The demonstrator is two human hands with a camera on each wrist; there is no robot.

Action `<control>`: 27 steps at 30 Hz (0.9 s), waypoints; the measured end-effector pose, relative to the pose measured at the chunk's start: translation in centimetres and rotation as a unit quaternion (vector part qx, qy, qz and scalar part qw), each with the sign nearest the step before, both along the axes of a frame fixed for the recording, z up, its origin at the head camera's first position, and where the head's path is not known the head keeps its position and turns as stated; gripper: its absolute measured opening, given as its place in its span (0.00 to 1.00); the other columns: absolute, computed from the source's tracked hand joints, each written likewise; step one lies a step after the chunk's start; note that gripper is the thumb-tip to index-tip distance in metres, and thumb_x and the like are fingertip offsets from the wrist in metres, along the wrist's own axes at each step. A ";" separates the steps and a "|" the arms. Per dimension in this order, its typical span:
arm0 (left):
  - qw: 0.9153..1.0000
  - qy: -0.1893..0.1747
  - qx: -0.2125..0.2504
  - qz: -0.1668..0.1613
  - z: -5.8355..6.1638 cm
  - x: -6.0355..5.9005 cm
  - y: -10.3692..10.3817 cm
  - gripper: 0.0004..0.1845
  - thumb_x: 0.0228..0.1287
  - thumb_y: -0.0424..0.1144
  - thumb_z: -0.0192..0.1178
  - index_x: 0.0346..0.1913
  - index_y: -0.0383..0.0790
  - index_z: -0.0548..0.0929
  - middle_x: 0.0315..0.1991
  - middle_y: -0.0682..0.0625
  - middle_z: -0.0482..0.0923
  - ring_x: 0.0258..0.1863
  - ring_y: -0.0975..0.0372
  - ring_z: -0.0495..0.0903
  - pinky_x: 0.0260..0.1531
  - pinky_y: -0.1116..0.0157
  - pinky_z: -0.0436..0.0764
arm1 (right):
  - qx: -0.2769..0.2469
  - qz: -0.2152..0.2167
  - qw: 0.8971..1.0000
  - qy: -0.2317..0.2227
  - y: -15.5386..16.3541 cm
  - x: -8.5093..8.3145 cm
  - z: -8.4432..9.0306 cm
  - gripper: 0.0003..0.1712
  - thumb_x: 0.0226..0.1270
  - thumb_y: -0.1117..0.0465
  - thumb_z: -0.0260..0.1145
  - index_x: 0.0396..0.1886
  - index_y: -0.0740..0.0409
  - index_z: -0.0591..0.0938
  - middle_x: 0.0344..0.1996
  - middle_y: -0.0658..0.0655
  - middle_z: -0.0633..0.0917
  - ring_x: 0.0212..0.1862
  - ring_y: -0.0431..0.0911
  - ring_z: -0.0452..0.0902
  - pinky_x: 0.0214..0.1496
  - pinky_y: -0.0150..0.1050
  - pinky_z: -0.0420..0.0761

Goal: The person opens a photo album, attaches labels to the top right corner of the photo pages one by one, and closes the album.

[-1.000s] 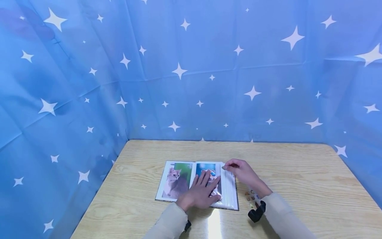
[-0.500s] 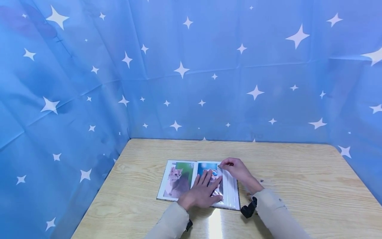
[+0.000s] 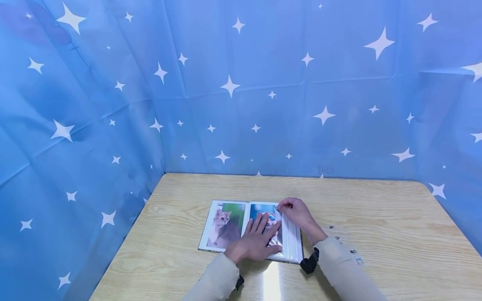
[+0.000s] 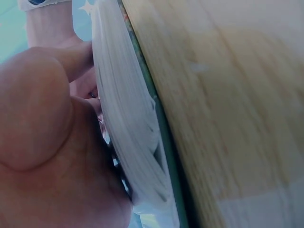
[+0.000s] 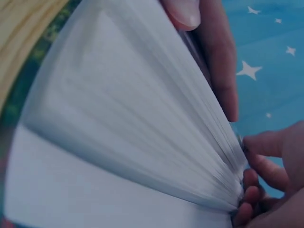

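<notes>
Head view: photo album lies open on the wooden table, left of centre, nearer the front edge than the back. Left page shows a cat photo, right page a blue-background photo, mostly covered. Left hand lies flat on the right page, fingers straight and spread, pressing it down. Right hand pinches the top corner of the page stack at the album's right edge. No readable writing. Small dark bits lie on the table right of the right sleeve; too small to identify.

Left wrist view: palm against the page stack, green cover edge on the table.

Right wrist view: pages fanned, fingertips curled round their corner. No text visible.
</notes>
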State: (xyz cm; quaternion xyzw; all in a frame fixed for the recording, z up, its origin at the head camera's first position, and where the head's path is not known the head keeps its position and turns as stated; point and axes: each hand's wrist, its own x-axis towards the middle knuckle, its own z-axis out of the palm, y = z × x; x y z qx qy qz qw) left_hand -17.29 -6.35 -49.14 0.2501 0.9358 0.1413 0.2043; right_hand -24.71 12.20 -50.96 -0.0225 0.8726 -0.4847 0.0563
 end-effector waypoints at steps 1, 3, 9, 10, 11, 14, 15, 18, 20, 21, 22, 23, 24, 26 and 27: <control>1.000 0.000 0.001 0.000 0.0 0.0 0.0 0.38 0.73 0.65 0.41 0.80 0.61 0.44 0.81 0.45 0.29 0.79 0.52 0.27 0.76 0.47 0.35 | 0.004 -0.002 1.000 0.001 0.0 0.0 0.0 0.07 0.69 0.65 0.62 0.38 0.62 0.85 0.37 0.57 0.84 0.40 0.48 0.76 0.42 0.40 0.73; 1.000 0.000 0.001 -0.001 0.1 0.0 0.0 0.38 0.73 0.65 0.41 0.80 0.61 0.44 0.81 0.45 0.29 0.79 0.52 0.27 0.76 0.48 0.34 | 0.010 -0.008 1.000 0.003 -0.2 -0.1 -0.1 0.06 0.69 0.64 0.63 0.37 0.61 0.85 0.37 0.57 0.83 0.39 0.48 0.76 0.40 0.39 0.73; 1.000 0.002 -0.004 0.000 0.4 0.1 0.0 0.38 0.73 0.65 0.42 0.80 0.60 0.46 0.81 0.44 0.30 0.79 0.52 0.28 0.76 0.47 0.36 | 0.023 -0.022 0.999 0.006 -0.6 -0.1 -0.1 0.05 0.65 0.63 0.68 0.35 0.61 0.85 0.32 0.56 0.82 0.35 0.47 0.74 0.35 0.37 0.71; 1.000 0.003 -0.006 0.000 0.4 0.1 0.0 0.38 0.73 0.65 0.42 0.80 0.60 0.46 0.81 0.44 0.31 0.79 0.52 0.29 0.76 0.47 0.36 | 0.022 -0.024 0.999 0.006 -0.7 -0.1 -0.1 0.04 0.65 0.63 0.68 0.35 0.61 0.85 0.32 0.56 0.82 0.34 0.47 0.74 0.35 0.37 0.71; 1.000 0.002 -0.007 0.001 0.4 0.1 0.0 0.38 0.73 0.65 0.42 0.80 0.60 0.46 0.81 0.44 0.31 0.79 0.52 0.29 0.76 0.48 0.36 | 0.022 -0.025 0.999 0.007 -0.7 -0.1 0.0 0.04 0.64 0.63 0.68 0.34 0.61 0.85 0.31 0.56 0.82 0.34 0.47 0.73 0.34 0.37 0.71; 1.000 0.004 -0.012 0.003 0.5 0.1 0.1 0.38 0.73 0.65 0.42 0.80 0.60 0.45 0.81 0.44 0.31 0.79 0.52 0.29 0.76 0.48 0.36 | 0.025 -0.028 0.999 0.006 -0.8 -0.2 -0.1 0.04 0.64 0.64 0.69 0.34 0.60 0.84 0.30 0.55 0.81 0.33 0.46 0.73 0.34 0.37 0.70; 1.000 0.004 -0.014 0.003 0.5 0.2 0.1 0.38 0.73 0.65 0.42 0.80 0.60 0.45 0.81 0.45 0.31 0.79 0.52 0.29 0.76 0.48 0.36 | 0.026 -0.029 0.999 0.006 -0.9 -0.3 -0.1 0.04 0.64 0.64 0.69 0.33 0.60 0.84 0.30 0.55 0.81 0.32 0.46 0.73 0.34 0.37 0.70; 1.000 0.004 -0.016 0.005 0.4 0.1 0.1 0.38 0.73 0.65 0.42 0.80 0.61 0.45 0.81 0.45 0.31 0.79 0.52 0.29 0.76 0.48 0.36 | 0.025 -0.029 0.999 0.006 -0.9 -0.3 -0.2 0.04 0.64 0.63 0.70 0.32 0.60 0.84 0.29 0.54 0.80 0.32 0.46 0.72 0.33 0.37 0.70; 1.000 0.003 -0.016 0.006 0.4 0.1 0.1 0.38 0.73 0.66 0.41 0.80 0.61 0.45 0.81 0.45 0.31 0.79 0.52 0.29 0.76 0.48 0.36 | 0.022 -0.030 0.999 0.004 -0.9 -0.3 -0.1 0.04 0.64 0.63 0.70 0.32 0.59 0.84 0.28 0.54 0.80 0.31 0.47 0.71 0.33 0.37 0.69; 1.000 0.003 -0.016 0.006 0.4 0.1 0.1 0.38 0.73 0.66 0.42 0.80 0.61 0.45 0.81 0.45 0.31 0.79 0.52 0.29 0.76 0.48 0.37 | 0.022 -0.029 0.999 0.005 -0.9 -0.3 -0.1 0.04 0.64 0.63 0.70 0.32 0.60 0.84 0.28 0.54 0.79 0.31 0.47 0.71 0.32 0.37 0.69; 1.000 0.002 -0.015 0.007 0.4 0.1 0.1 0.38 0.73 0.66 0.42 0.80 0.61 0.45 0.81 0.45 0.31 0.79 0.52 0.29 0.76 0.48 0.37 | 0.022 -0.029 0.999 0.005 -0.9 -0.3 -0.1 0.04 0.64 0.64 0.70 0.32 0.60 0.84 0.27 0.54 0.79 0.31 0.47 0.71 0.32 0.37 0.69; 1.000 0.002 -0.014 0.006 0.4 0.1 0.1 0.38 0.73 0.66 0.41 0.80 0.61 0.45 0.81 0.45 0.31 0.79 0.52 0.29 0.76 0.48 0.37 | 0.022 -0.029 0.999 0.005 -0.9 -0.3 -0.1 0.04 0.63 0.64 0.70 0.32 0.60 0.84 0.27 0.54 0.79 0.31 0.47 0.71 0.32 0.37 0.69; 1.000 0.002 -0.014 0.007 0.4 0.1 0.1 0.38 0.73 0.66 0.42 0.80 0.61 0.45 0.81 0.45 0.31 0.79 0.52 0.29 0.76 0.48 0.37 | 0.022 -0.030 0.999 0.004 -0.9 -0.3 -0.1 0.04 0.63 0.64 0.70 0.31 0.60 0.84 0.27 0.54 0.79 0.31 0.47 0.71 0.32 0.37 0.69; 1.000 0.002 -0.012 0.006 0.5 0.1 0.1 0.38 0.73 0.66 0.42 0.80 0.61 0.45 0.81 0.45 0.31 0.79 0.52 0.29 0.76 0.47 0.37 | 0.023 -0.031 0.999 0.004 -0.9 -0.3 0.0 0.03 0.63 0.64 0.70 0.32 0.60 0.84 0.27 0.54 0.79 0.31 0.47 0.71 0.32 0.37 0.69; 1.000 0.002 -0.011 0.006 0.5 0.1 0.1 0.38 0.73 0.66 0.42 0.80 0.61 0.45 0.81 0.45 0.31 0.79 0.52 0.29 0.76 0.47 0.37 | 0.023 -0.031 0.999 0.004 -0.9 -0.3 0.0 0.03 0.63 0.64 0.70 0.32 0.60 0.84 0.27 0.54 0.79 0.30 0.46 0.71 0.32 0.37 0.69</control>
